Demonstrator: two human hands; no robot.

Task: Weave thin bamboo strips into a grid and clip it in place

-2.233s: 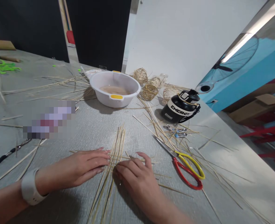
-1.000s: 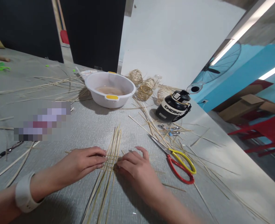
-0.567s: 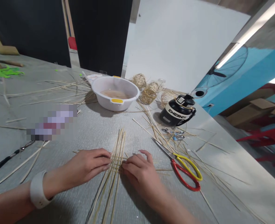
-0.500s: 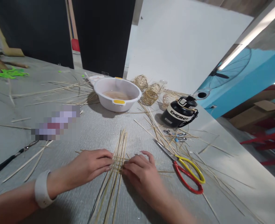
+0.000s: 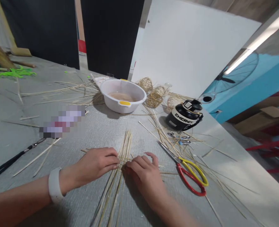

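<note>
A bundle of thin bamboo strips (image 5: 125, 143) lies lengthwise in front of me, with a few strips crossing it to form a small woven patch. My left hand (image 5: 98, 162) is closed at the patch's left side, its fingertips pressed on the strips. From the right, my right hand (image 5: 143, 173) grips the crossing strips with bent fingers, its little finger lifted. The thumbs and the exact pinch points are hidden. A white band (image 5: 55, 185) circles my left wrist. Right of my right hand lie scissors (image 5: 181, 164) with one red and one yellow handle, blades apart.
A white basin (image 5: 122, 105) with brownish water stands behind the weaving. Woven balls (image 5: 154, 99), a black bottle (image 5: 183, 116) and metal clips (image 5: 182, 141) sit to the right. Loose strips are scattered around. On the left lie a blurred-out object (image 5: 62, 122) and a black cord (image 5: 14, 161).
The camera view has shifted slightly, so the background sits farther right. My left hand has come a little nearer to my right hand. Both hands remain on the strips.
</note>
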